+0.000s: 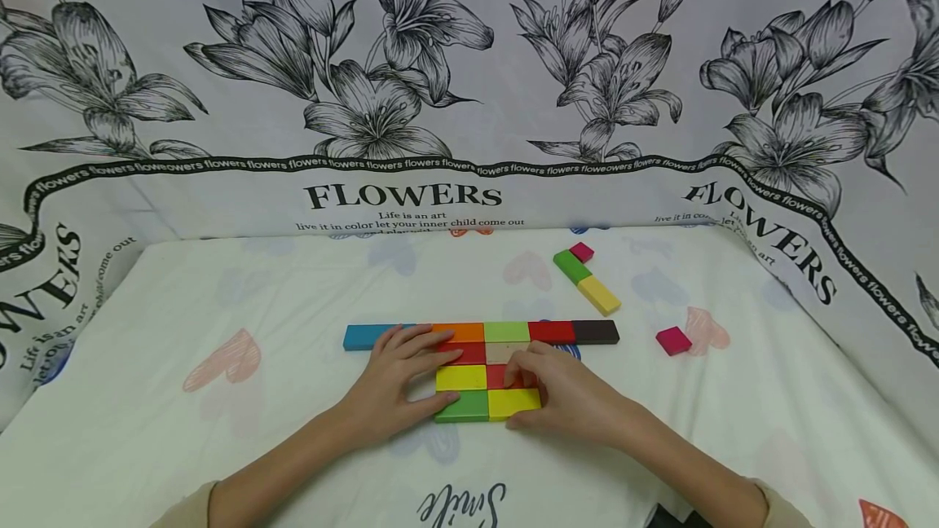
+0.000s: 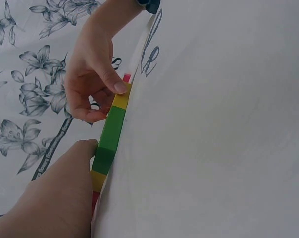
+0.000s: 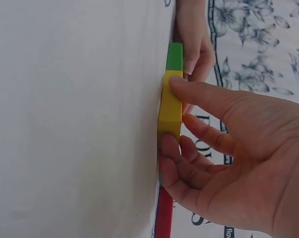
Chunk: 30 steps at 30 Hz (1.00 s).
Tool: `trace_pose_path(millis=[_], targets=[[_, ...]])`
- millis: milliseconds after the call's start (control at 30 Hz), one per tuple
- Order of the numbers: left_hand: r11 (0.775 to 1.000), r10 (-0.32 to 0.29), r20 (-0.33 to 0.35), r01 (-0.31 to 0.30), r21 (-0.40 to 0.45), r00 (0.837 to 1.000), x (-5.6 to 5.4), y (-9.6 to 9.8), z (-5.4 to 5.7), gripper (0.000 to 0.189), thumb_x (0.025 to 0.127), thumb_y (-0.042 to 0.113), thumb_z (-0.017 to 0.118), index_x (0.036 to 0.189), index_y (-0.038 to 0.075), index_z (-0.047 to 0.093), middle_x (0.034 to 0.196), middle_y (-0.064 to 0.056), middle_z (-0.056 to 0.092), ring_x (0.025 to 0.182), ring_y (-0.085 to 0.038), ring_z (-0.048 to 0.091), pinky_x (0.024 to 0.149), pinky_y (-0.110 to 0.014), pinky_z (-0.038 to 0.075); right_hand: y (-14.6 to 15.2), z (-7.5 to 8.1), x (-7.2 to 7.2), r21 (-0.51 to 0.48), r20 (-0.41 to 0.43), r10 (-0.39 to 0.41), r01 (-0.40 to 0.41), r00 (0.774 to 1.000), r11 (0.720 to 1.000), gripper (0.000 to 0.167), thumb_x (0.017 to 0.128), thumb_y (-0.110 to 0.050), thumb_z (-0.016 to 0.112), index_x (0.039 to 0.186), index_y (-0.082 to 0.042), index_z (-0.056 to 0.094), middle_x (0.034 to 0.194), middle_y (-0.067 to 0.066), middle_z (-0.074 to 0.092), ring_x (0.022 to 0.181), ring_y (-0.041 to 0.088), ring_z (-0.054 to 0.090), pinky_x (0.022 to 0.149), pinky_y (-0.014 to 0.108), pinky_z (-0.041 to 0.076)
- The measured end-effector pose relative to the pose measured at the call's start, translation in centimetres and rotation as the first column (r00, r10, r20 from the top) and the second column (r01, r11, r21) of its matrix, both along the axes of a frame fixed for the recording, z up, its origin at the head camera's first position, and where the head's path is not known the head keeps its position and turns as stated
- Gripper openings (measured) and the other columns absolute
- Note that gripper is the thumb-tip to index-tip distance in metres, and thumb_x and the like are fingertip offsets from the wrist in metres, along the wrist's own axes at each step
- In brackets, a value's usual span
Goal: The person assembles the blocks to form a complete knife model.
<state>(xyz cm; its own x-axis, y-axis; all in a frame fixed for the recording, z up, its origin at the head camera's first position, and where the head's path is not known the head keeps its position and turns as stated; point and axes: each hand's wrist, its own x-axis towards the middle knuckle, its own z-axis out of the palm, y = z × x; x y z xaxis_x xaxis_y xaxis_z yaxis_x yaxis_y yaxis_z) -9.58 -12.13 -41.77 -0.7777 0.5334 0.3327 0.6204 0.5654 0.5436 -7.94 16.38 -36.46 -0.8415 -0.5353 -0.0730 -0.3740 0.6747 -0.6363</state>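
On the cloth, coloured rectangular blocks lie flat in a T. Its top row has blue (image 1: 364,338), orange (image 1: 462,332), light green (image 1: 506,332), red (image 1: 550,332) and black (image 1: 596,332) blocks. Below, the two-wide stem ends in a green block (image 1: 462,409) and a yellow block (image 1: 516,404). My left hand (image 1: 392,381) lies along the stem's left side, fingers extended over the upper blocks, thumb touching the green one. With thumb on its near side and fingers curled by its right end, my right hand (image 1: 572,393) holds the yellow block. Its fingers partly hide a red block (image 1: 495,376).
Beyond the T's right end lie a loose green block (image 1: 571,266), a yellow block (image 1: 599,296) and a small magenta block (image 1: 582,252). Another magenta block (image 1: 673,341) lies farther right. Flower-printed fabric (image 1: 469,63) rises behind. A dark object (image 1: 675,517) shows by the right forearm.
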Motion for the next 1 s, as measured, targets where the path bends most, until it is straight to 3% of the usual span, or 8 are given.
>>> trace_pose_path(millis=[367, 600, 800, 1000], targets=[[1.0, -0.002, 0.004, 0.002, 0.008, 1.0, 0.1, 0.0, 0.0, 0.053, 0.088, 0.036, 0.085, 0.137, 0.021, 0.073, 0.153, 0.002, 0.059, 0.15, -0.033, 0.041, 0.121, -0.068, 0.02, 0.2, 0.6, 0.0, -0.019, 0.024, -0.008, 0.008, 1.0, 1.0, 0.038, 0.081, -0.027, 0.094, 0.109, -0.02, 0.069, 0.096, -0.005, 0.057, 0.089, 0.013, 0.055, 0.072, 0.021, 0.052], [1.0, -0.003, 0.001, 0.003, 0.006, 1.0, 0.1, 0.0, -0.1, 0.053, 0.088, 0.036, 0.085, 0.137, 0.021, 0.073, 0.154, 0.002, 0.059, 0.15, -0.032, 0.041, 0.121, -0.068, 0.02, 1.4, 1.5, -0.7, -0.07, 0.011, -0.035, 0.036, 0.999, 0.997, 0.035, 0.086, -0.027, 0.09, 0.112, -0.015, 0.071, 0.101, -0.001, 0.065, 0.081, 0.015, 0.059, 0.068, 0.021, 0.055], [1.0, -0.002, 0.0, 0.002, 0.004, 1.0, 0.0, 0.0, -0.1, 0.053, 0.088, 0.036, 0.085, 0.138, 0.021, 0.073, 0.153, 0.001, 0.059, 0.149, -0.033, 0.041, 0.121, -0.068, 0.02, 3.4, 2.3, -1.8, -0.1, -0.044, -0.101, 0.096, 0.994, 0.99, 0.035, 0.088, -0.023, 0.088, 0.117, -0.012, 0.071, 0.1, 0.002, 0.069, 0.082, 0.017, 0.061, 0.068, 0.023, 0.056], [1.0, -0.003, -0.013, 0.003, 0.011, 1.0, 0.1, 0.0, 0.0, 0.053, 0.087, 0.035, 0.086, 0.137, 0.02, 0.073, 0.153, 0.0, 0.06, 0.149, -0.034, 0.042, 0.12, -0.068, 0.021, 5.7, 2.7, -3.4, -0.133, -0.104, -0.215, 0.2, 0.971, 0.971, 0.032, 0.091, -0.016, 0.084, 0.119, -0.006, 0.07, 0.102, 0.008, 0.071, 0.084, 0.017, 0.066, 0.069, 0.024, 0.057]])
